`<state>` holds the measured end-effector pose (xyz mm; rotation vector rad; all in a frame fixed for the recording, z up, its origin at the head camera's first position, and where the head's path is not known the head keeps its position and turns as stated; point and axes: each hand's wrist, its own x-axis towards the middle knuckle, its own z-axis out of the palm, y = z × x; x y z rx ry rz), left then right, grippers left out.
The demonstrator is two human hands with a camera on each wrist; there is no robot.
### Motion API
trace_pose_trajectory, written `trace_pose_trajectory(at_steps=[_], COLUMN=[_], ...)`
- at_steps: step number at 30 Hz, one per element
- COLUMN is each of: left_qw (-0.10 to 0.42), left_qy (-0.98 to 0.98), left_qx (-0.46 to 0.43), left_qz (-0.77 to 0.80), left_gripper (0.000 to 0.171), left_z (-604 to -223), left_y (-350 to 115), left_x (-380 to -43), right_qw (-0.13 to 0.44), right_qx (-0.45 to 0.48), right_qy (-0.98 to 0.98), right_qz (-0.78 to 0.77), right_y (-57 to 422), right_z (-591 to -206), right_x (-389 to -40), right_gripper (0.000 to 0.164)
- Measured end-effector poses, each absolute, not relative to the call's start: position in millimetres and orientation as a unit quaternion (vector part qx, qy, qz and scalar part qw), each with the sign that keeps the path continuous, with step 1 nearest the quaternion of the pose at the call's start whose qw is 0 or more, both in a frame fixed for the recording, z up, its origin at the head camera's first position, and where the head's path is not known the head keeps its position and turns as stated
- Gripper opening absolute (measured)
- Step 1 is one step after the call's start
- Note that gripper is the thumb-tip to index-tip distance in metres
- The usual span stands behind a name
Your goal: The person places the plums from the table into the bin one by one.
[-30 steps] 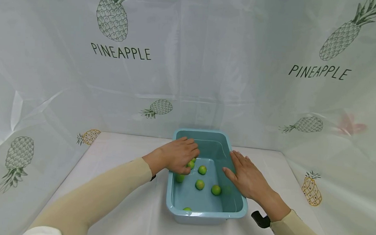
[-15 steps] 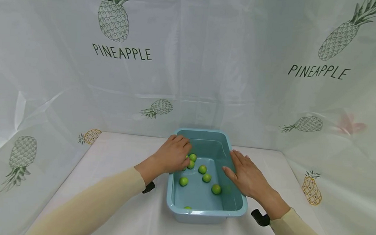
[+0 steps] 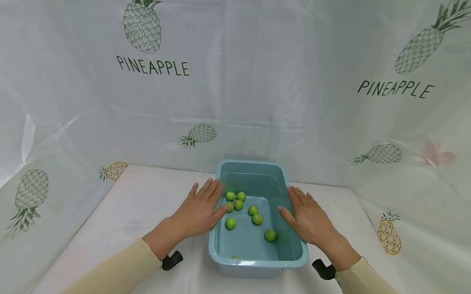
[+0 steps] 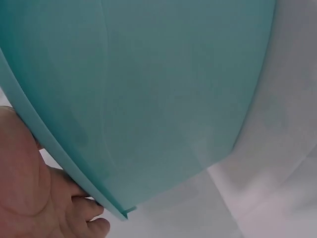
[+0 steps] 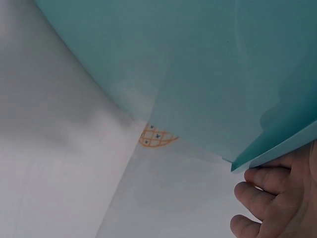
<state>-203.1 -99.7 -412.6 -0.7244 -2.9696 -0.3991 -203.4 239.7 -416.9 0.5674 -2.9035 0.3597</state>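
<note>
A light blue plastic basin (image 3: 258, 263) stands on the table, with several small green limes (image 3: 230, 223) loose on its floor. My left hand (image 3: 197, 211) rests on the basin's left rim, fingers extended and thumb over the inside. On the opposite rim lies my right hand (image 3: 311, 220), its fingers also straight and its thumb reaching inward. Neither hand holds a lime. Both wrist views show the outer wall of the basin, with the left fingers (image 4: 86, 213) and right fingers (image 5: 267, 193) against the rim. One lime (image 3: 235, 257) is partly hidden by the near rim.
A white cloth covers the table (image 3: 159, 183). Behind and at both sides hangs a pale curtain (image 3: 262, 78) printed with pineapples, close to the basin's far end. Black straps (image 3: 172, 261) sit at the wrists.
My left hand has drawn back from inside the basin to its left rim, and its fingers have straightened. More limes at the left are uncovered. The right hand stays on its rim.
</note>
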Motion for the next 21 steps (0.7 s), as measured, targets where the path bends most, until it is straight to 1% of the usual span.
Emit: trace_pose_trajectory(at_steps=[4,8,15,21], left_qw=[0.026,0.021,0.015,0.017], left_qy=[-0.963,-0.965,-0.967,-0.966], left_qx=[-0.224,-0.215,-0.212,-0.214], left_qz=[-0.145,-0.146,-0.144,-0.147], left_gripper=[0.076,0.078,0.081,0.081], left_z=[-416,-419,-421,-418], left_y=[-106,-113,-124,-131], left_x=[-193,-190,-191,-194], right_qw=[0.077,0.074,0.073,0.084], right_qx=[0.187,0.188,0.187,0.187], right_qy=[-0.972,-0.971,-0.970,-0.971], right_qz=[0.123,0.130,0.134,0.123], right_y=[237,230,219,213], right_z=[-417,-417,-417,-416], right_x=[-205,-206,-208,-209], right_gripper=[0.076,0.076,0.076,0.076])
